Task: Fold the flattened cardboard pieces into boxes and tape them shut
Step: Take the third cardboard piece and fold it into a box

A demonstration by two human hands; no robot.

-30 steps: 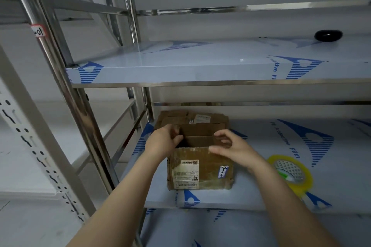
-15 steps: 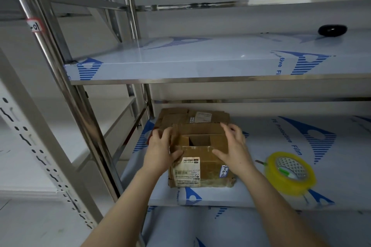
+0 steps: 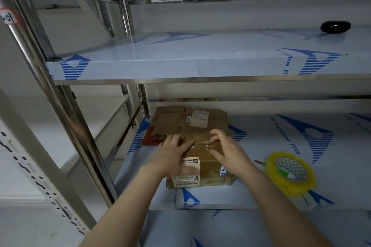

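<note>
- Cardboard box [image 3: 202, 170] sits low in the centre of the frame, near the front edge of the lower shelf [image 3: 261, 192], with its top flaps folded down.
- Left grip [image 3: 170, 156] lies flat on the left of the box's top, fingers straight and spread, pressing the flap.
- Right grip [image 3: 226, 152] rests on the right of the top, fingers arched, tips touching the flap, clasping nothing.
- Flattened cardboard pieces [image 3: 180, 122] are stacked just behind the box.
- Yellow tape roll [image 3: 289, 172] lies right of the box, apart from both grips.
</note>
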